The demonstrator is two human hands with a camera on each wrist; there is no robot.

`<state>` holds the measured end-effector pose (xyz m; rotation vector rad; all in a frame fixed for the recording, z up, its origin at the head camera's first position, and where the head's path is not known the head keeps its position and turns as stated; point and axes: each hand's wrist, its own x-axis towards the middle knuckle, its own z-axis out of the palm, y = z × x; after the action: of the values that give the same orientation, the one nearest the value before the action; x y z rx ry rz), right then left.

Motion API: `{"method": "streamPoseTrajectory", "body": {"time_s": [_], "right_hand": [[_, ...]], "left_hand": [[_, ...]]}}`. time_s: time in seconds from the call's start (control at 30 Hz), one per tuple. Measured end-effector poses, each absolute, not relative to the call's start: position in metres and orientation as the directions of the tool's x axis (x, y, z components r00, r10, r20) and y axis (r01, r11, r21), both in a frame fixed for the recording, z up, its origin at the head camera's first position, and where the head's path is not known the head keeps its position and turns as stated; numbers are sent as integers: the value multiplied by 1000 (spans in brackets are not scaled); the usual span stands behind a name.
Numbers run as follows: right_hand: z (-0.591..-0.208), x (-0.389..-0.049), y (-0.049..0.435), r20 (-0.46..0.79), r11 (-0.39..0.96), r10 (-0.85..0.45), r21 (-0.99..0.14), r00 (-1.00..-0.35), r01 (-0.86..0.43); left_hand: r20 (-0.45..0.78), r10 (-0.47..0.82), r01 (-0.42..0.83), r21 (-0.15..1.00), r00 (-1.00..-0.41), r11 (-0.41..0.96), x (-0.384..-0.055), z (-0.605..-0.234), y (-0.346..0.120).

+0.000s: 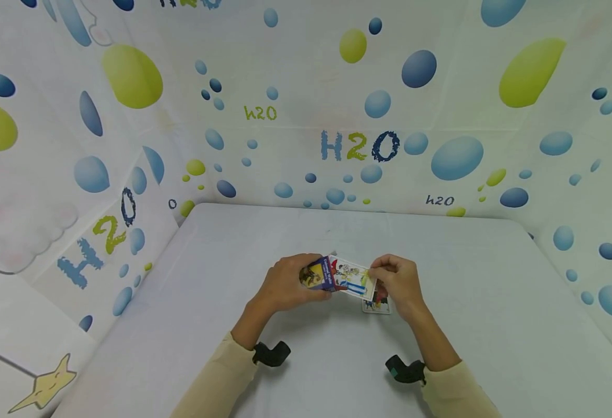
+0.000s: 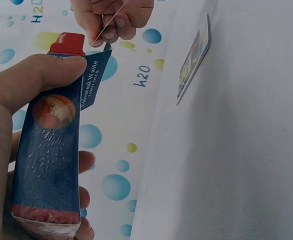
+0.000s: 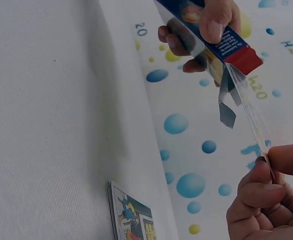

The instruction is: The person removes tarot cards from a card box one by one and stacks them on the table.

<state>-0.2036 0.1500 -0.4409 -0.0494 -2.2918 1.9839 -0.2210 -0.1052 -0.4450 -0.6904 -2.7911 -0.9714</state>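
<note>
My left hand [image 1: 286, 283] grips a blue and red tarot card box [image 2: 49, 155] with the thumb along one narrow side and the fingers round the other. "Universal Waite Tarot Deck" is printed on its open flap [image 2: 94, 80]. From the box's open end toward my right hand [image 1: 401, 283] extends a tarot card [image 1: 354, 278], its picture side showing in the head view. My right thumb and fingers pinch the card's outer end; its other end is at the box opening. Below, a small stack of tarot cards [image 3: 134, 215] lies face up on the table, partly hidden in the head view.
A white cloth covers the table [image 1: 180, 348]. Behind and beside it hang white sheets [image 1: 306, 69] with blue and green dots and H2O lettering. A black wrist device [image 1: 272, 353] is on the left wrist, another black device [image 1: 406, 369] on the right.
</note>
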Motion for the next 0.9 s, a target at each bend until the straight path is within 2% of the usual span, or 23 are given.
{"method": "streamPoseTrajectory", "body": {"time_s": [0.57, 0.9], "right_hand": [[-442, -203, 156, 75, 188, -57, -978, -996, -84], [-444, -201, 149, 117, 261, -53, -957, -992, -127]], "left_hand": [[253, 398, 469, 566, -881, 678, -220, -444, -106], [253, 420, 486, 561, -871, 670, -221, -446, -104]]}}
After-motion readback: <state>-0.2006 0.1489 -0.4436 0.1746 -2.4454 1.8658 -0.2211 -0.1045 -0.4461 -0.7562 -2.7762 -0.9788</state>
